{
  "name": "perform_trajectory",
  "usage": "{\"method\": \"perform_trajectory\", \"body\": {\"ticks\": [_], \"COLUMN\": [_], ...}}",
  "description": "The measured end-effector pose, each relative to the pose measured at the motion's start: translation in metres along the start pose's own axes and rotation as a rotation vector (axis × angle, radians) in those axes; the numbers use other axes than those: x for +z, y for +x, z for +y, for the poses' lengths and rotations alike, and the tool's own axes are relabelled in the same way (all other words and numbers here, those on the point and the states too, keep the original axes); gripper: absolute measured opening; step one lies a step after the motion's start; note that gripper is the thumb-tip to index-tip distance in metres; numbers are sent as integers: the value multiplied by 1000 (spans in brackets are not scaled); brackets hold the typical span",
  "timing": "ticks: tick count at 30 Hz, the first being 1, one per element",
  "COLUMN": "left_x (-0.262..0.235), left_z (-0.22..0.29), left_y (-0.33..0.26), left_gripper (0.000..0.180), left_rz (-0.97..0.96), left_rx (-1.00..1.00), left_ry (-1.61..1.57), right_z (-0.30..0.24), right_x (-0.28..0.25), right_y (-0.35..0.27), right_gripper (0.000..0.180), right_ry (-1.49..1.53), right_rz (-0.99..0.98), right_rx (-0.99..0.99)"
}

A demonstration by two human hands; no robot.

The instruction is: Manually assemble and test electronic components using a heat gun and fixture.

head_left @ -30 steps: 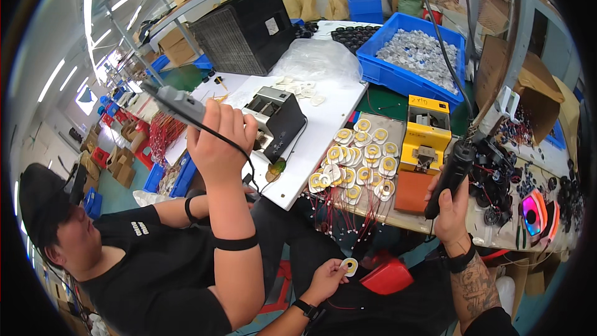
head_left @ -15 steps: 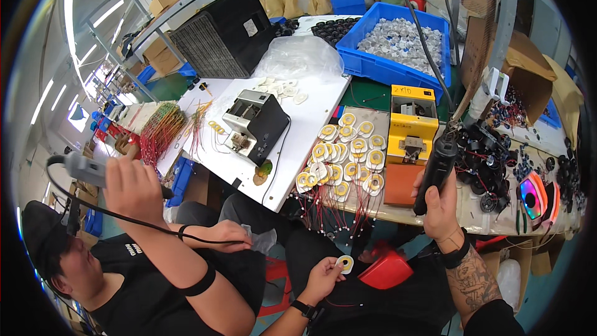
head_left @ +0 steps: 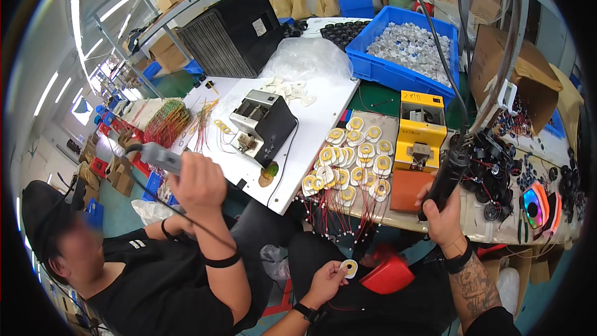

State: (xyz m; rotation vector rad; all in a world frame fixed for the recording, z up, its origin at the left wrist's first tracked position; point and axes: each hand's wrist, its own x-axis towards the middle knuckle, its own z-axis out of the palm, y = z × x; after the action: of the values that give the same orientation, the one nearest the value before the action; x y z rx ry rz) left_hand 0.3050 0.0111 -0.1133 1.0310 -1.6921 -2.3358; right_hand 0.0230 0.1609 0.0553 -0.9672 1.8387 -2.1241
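My left hand [head_left: 326, 285], low over my lap, pinches the edge of a small white disc part with a yellow ring and dark centre [head_left: 349, 267]. A thin red wire trails below it. My right hand [head_left: 445, 214] is wrapped around a black electric screwdriver [head_left: 449, 177], held tilted at the front edge of the bench below a hanging coil spring. Beside the left hand, a red plastic housing [head_left: 387, 272] lies on my lap. Several similar white discs with yellow rings [head_left: 357, 165] lie on the bench, their red wires hanging over the edge.
A yellow machine [head_left: 421, 127] stands behind an orange-brown block [head_left: 407, 196]. To the left, a black-and-grey machine [head_left: 264, 126] sits on a white table. A blue bin [head_left: 398, 74] of white parts is behind. At left, a co-worker [head_left: 155, 280] raises a grey corded tool [head_left: 155, 157].
The view has shifted slightly. The co-worker's hand with the grey tool has moved right and their other hand back left. My hands keep their holds on the disc and the screwdriver.
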Motion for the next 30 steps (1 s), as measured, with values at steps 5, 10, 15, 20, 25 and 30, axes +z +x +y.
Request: {"method": "perform_trajectory", "body": {"ticks": [5,10,15,20,25,30], "left_x": [5,15,-4,-39,-77,-83], "left_z": [8,69,151,201,198,200], "left_y": [4,8,34,73,116,123], "left_gripper": [22,24,22,16,15,14], "left_rz": [-39,-55,147,399,454,485], "left_rx": [-28,131,535,666,734,648], "left_ry": [33,-1,115,128,368,103], "right_z": [19,19,40,53,66,59], "right_x": [-13,-14,-4,0,-13,-15], "right_y": [-11,-7,3,14,27,33], "right_gripper": [64,51,36,24,20,64], "right_ry": [-23,-214,-349,-390,-363,-294], "right_rz": [45,47,68,79,-67,-173], "right_rx": [155,168,157,222,325,360]}}
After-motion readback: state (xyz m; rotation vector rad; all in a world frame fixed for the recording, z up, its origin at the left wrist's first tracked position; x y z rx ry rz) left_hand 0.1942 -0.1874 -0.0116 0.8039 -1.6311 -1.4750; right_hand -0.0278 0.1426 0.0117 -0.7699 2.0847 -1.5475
